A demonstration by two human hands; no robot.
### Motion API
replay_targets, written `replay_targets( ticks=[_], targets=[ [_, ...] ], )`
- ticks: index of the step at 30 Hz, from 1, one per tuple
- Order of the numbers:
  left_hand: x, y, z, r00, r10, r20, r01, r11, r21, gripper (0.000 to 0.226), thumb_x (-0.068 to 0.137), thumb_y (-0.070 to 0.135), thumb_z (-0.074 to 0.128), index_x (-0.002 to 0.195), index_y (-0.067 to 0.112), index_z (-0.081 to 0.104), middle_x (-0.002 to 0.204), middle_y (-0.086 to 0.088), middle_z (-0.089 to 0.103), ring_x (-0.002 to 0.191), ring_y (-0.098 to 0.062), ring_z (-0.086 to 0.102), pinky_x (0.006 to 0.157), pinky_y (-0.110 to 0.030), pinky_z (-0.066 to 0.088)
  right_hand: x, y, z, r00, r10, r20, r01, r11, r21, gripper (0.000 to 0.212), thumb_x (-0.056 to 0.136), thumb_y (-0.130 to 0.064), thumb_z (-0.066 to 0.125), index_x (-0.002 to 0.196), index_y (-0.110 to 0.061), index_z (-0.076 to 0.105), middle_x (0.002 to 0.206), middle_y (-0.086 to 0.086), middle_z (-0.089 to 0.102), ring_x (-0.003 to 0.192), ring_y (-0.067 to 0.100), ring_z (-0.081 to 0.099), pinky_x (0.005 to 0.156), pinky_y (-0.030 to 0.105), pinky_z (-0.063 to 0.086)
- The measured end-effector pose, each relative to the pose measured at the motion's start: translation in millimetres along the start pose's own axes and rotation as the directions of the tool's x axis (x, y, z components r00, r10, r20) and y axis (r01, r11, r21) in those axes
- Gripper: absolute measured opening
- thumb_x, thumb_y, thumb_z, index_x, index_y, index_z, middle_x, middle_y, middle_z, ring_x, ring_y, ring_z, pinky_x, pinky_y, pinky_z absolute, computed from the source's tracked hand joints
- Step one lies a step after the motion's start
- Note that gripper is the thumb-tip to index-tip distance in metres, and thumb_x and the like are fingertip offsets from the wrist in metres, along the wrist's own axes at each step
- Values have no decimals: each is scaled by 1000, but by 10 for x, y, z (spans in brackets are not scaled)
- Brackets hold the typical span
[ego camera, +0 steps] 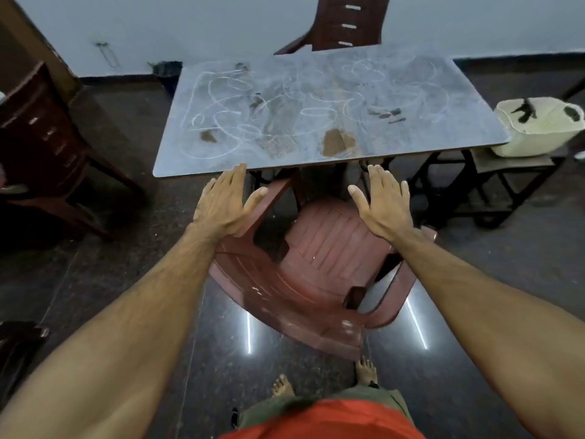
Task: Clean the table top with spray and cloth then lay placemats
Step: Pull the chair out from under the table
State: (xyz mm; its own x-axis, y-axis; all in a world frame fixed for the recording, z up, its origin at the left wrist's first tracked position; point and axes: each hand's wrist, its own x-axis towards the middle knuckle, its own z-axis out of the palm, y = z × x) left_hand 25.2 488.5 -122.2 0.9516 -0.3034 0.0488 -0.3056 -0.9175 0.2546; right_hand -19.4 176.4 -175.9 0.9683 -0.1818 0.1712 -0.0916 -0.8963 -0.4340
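Note:
A grey table top [395,99] stands ahead, marked with white chalk scribbles, brown stains and dark smears. My left hand [223,202] and my right hand [381,204] are stretched out flat, fingers straight, above the arms of a reddish-brown plastic chair [319,258] pushed in at the table's near edge. Neither hand holds anything. No spray bottle, cloth or placemat is in view.
A cream basket [538,128] with dark items sits on a low stand right of the table. A dark brown chair [44,144] stands at the left and another chair [345,23] behind the table. The floor is dark polished stone; my bare feet show below.

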Motion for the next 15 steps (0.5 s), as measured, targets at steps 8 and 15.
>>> replay_targets(
  ticks=[8, 15],
  targets=[
    [56, -345, 272, 954, -45, 297, 38, 999, 30, 76, 99, 61, 31, 154, 9, 24, 154, -17, 39, 140, -34, 40, 112, -52, 31, -572, -50, 227, 977, 198, 78, -197, 980, -20, 74, 100, -59, 34, 154, -9, 27, 160, 8, 29, 149, 23, 23, 120, 56, 10],
    [73, -535, 577, 813, -246, 527, 161, 966, 203, 69, 96, 59, 44, 145, 11, 37, 146, -19, 48, 132, -38, 48, 110, -54, 36, -929, 106, 500, 861, 415, 295, -432, 902, -11, 77, 98, -58, 45, 154, -9, 25, 159, 12, 31, 144, 31, 32, 116, 54, 28]
  ],
)
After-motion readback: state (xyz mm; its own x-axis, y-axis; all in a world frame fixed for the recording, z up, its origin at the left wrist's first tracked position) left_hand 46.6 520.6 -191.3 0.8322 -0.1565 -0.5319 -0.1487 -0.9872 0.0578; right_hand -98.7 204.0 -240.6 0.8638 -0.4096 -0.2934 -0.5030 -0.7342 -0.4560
